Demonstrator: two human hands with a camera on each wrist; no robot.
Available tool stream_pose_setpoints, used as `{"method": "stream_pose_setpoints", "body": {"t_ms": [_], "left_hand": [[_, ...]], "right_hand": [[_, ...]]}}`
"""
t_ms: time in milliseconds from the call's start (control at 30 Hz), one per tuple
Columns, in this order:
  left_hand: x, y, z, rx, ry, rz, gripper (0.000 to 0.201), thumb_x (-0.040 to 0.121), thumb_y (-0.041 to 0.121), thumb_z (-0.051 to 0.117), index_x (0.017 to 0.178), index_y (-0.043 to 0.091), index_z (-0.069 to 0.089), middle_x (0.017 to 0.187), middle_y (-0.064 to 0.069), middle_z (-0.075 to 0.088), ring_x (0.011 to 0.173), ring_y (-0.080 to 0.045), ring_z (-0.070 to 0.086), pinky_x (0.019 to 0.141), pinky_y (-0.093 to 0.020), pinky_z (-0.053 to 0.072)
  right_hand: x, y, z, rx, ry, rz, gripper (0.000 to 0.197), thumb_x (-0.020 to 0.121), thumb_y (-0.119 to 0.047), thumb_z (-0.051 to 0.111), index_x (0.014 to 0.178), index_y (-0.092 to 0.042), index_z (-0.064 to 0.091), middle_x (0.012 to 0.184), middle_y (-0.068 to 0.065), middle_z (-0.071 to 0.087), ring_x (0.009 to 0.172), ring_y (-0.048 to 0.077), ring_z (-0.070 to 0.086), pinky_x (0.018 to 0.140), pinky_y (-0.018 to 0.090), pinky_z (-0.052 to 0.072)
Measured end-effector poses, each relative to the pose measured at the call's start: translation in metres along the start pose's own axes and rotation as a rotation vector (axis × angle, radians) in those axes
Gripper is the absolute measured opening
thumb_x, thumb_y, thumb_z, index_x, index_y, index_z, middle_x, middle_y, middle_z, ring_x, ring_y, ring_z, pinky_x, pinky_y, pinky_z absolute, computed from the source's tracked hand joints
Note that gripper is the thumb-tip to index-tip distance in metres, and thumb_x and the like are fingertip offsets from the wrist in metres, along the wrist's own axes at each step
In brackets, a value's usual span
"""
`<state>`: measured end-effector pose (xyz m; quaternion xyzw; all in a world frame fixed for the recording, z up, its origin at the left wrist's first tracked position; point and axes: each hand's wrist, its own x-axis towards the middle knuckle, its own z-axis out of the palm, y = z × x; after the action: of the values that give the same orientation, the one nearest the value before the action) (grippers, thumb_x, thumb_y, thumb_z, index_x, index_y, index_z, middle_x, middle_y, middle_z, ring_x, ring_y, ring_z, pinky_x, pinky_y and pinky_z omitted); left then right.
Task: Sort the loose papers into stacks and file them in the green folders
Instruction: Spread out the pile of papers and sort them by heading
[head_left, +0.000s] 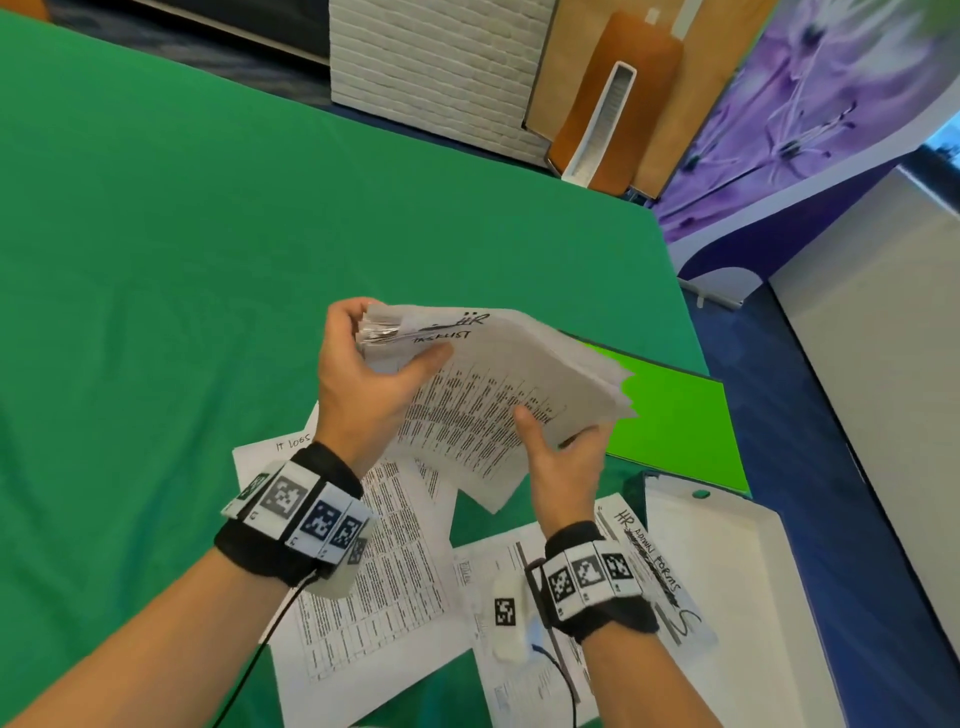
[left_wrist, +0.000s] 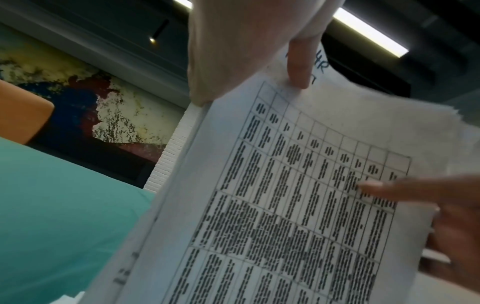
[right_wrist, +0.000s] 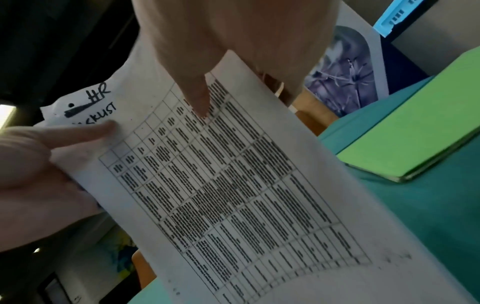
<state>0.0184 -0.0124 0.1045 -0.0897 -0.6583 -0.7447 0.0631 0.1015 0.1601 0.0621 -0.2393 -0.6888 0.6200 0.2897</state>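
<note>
Centre of frame: thick stack of white printed table sheets (head_left: 498, 395), raised above the green cloth-covered table (head_left: 156, 234). Left hand (head_left: 374, 379) pinches its upper-left corner; right hand (head_left: 561, 462) grips its lower edge. Bright green folder (head_left: 675, 431) lies flat at right.

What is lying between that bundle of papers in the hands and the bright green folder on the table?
Nothing visible. The paper stack, held in the air by the left hand and right hand, already overhangs the near edge of the green folder. The folder lies closed, its visible cover bare.
</note>
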Motion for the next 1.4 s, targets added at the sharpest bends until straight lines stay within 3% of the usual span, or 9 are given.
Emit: {"method": "stream_pose_setpoints", "body": {"t_ms": [233, 400, 533, 633, 733, 900, 1033, 1233, 1400], "left_hand": [[0.006, 0.008, 0.01, 0.02, -0.158, -0.025, 0.059, 0.071, 0.014, 0.084, 0.117, 0.01, 0.046, 0.113, -0.001, 0.064, 0.103, -0.01, 0.066, 0.088, -0.031, 0.056], [0.016, 0.013, -0.012, -0.026, -0.265, -0.07, 0.06, 0.069, 0.02, 0.083, 0.119, 0.011, 0.05, 0.117, -0.002, 0.066, 0.107, -0.014, 0.065, 0.092, -0.031, 0.053], [0.012, -0.008, -0.03, 0.086, -0.58, -0.257, 0.048, 0.08, 0.029, 0.072, 0.123, 0.013, 0.058, 0.117, 0.001, 0.069, 0.106, -0.017, 0.067, 0.089, -0.04, 0.055], [-0.012, -0.036, -0.024, 0.211, -0.593, -0.261, 0.043, 0.083, 0.031, 0.066, 0.124, 0.02, 0.057, 0.113, 0.006, 0.07, 0.1, -0.009, 0.068, 0.086, -0.035, 0.057], [-0.035, -0.071, -0.026, 0.179, -0.488, -0.369, 0.041, 0.086, 0.023, 0.067, 0.126, 0.018, 0.056, 0.115, 0.002, 0.069, 0.1, -0.013, 0.069, 0.087, -0.035, 0.057], [-0.059, -0.121, -0.052, 0.417, -0.409, -0.563, 0.036, 0.09, 0.015, 0.066, 0.124, 0.013, 0.054, 0.118, 0.0, 0.062, 0.1, -0.023, 0.062, 0.094, -0.04, 0.048], [-0.066, -0.139, -0.062, 0.577, -0.361, -0.701, 0.044, 0.088, 0.017, 0.069, 0.126, 0.004, 0.052, 0.119, -0.014, 0.062, 0.1, -0.03, 0.059, 0.084, -0.038, 0.048], [-0.064, -0.14, -0.061, 0.466, -0.32, -0.818, 0.043, 0.088, 0.023, 0.07, 0.124, 0.007, 0.052, 0.113, -0.011, 0.064, 0.095, -0.029, 0.063, 0.082, -0.039, 0.051], [-0.063, -0.128, -0.059, 0.289, -0.26, -0.87, 0.049, 0.095, 0.023, 0.06, 0.137, 0.007, 0.043, 0.124, 0.0, 0.054, 0.108, -0.028, 0.059, 0.092, -0.037, 0.047]], "right_hand": [[0.02, -0.023, 0.009, -0.037, -0.05, -0.024, 0.031, 0.091, -0.013, 0.065, 0.121, -0.011, 0.057, 0.113, 0.004, 0.068, 0.105, 0.016, 0.066, 0.093, 0.045, 0.054], [0.026, -0.053, -0.018, 0.055, -0.056, -0.05, 0.029, 0.09, -0.01, 0.065, 0.118, -0.014, 0.058, 0.112, 0.005, 0.071, 0.103, 0.021, 0.068, 0.088, 0.042, 0.056], [0.029, -0.061, -0.039, 0.178, -0.059, 0.0, 0.034, 0.088, -0.003, 0.065, 0.121, -0.006, 0.056, 0.113, 0.009, 0.071, 0.104, 0.024, 0.068, 0.086, 0.037, 0.057], [0.028, -0.038, -0.046, 0.17, -0.035, 0.117, 0.036, 0.088, -0.003, 0.065, 0.123, -0.004, 0.055, 0.113, 0.01, 0.07, 0.102, 0.023, 0.068, 0.082, 0.034, 0.057], [0.021, -0.005, -0.066, -0.167, -0.044, 0.204, 0.036, 0.088, -0.008, 0.067, 0.121, -0.005, 0.055, 0.117, 0.012, 0.067, 0.1, 0.018, 0.066, 0.08, 0.025, 0.053], [0.002, 0.045, -0.152, -1.067, 0.099, 0.495, 0.078, 0.08, -0.039, 0.075, 0.14, -0.006, 0.039, 0.138, 0.02, 0.047, 0.126, 0.037, 0.045, 0.102, 0.044, 0.038], [-0.022, 0.06, -0.182, -1.237, -0.118, 0.796, 0.062, 0.08, -0.041, 0.073, 0.125, -0.007, 0.048, 0.124, 0.016, 0.058, 0.111, 0.033, 0.057, 0.094, 0.041, 0.048], [-0.033, 0.057, -0.171, -1.353, -0.035, 0.497, 0.022, 0.089, -0.019, 0.056, 0.109, -0.014, 0.063, 0.106, 0.013, 0.067, 0.095, 0.033, 0.062, 0.082, 0.035, 0.049], [-0.021, -0.003, -0.141, -0.971, 0.082, -0.1, 0.011, 0.092, -0.023, 0.063, 0.095, -0.013, 0.068, 0.089, 0.007, 0.072, 0.082, 0.027, 0.063, 0.071, 0.031, 0.044]]}}
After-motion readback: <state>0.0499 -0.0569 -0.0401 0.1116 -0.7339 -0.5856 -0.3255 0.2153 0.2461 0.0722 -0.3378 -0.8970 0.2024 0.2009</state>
